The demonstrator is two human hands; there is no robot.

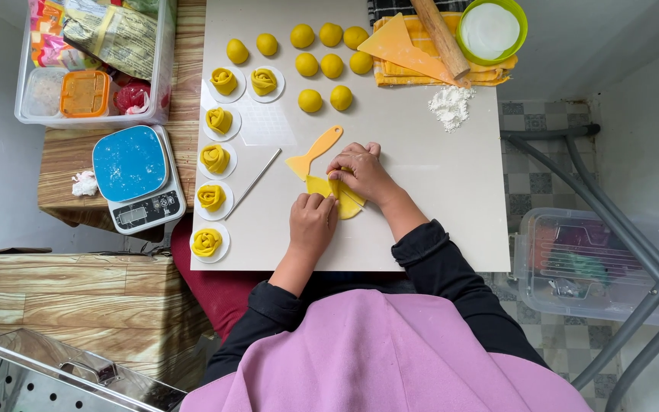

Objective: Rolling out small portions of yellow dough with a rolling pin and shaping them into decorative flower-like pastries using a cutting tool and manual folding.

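Both hands press on a strip of overlapping yellow dough discs (342, 200) near the front of the white worktop (436, 168). The left hand (313, 223) lies flat on its near end, fingers curled down. The right hand (360, 172) covers the far end, fingertips pinching the dough. The strip's long axis runs left to right, directly under both hands. An orange scraper (314, 152) lies just beyond.

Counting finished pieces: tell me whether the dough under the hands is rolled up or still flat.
Still flat: the yellow dough lies as overlapping thin rounds under the left hand and right hand.
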